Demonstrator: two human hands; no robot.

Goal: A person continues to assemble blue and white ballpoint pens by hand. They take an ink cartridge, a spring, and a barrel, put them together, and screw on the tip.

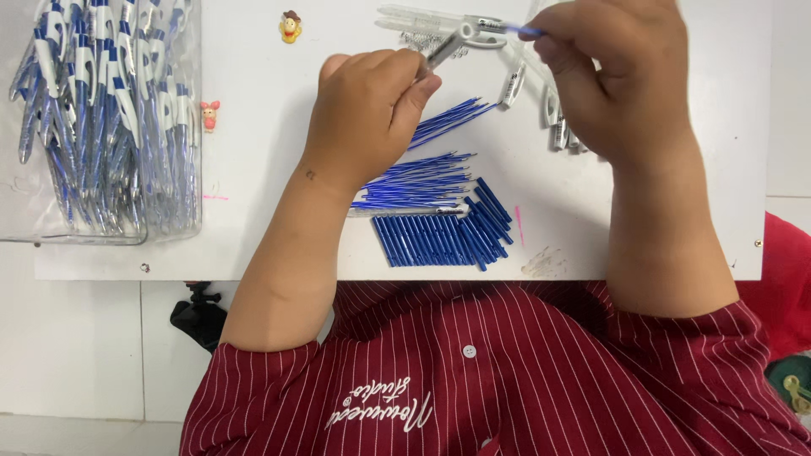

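Clearly, the white table (253,169) carries a clear box (101,228) full of finished pens at the far left. Near the middle lie blue refills (422,181) and short blue caps (439,241). The left hand (367,110) is closed around a pen barrel (448,46). The right hand (612,72) pinches a thin blue refill (525,31) at the barrel's end. I judge the refill light, bendy and slippery, best held near its tip.

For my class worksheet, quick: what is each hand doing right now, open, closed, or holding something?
Left hand: closed on a clear pen barrel.
Right hand: closed, pinching a thin blue refill at the barrel's end.
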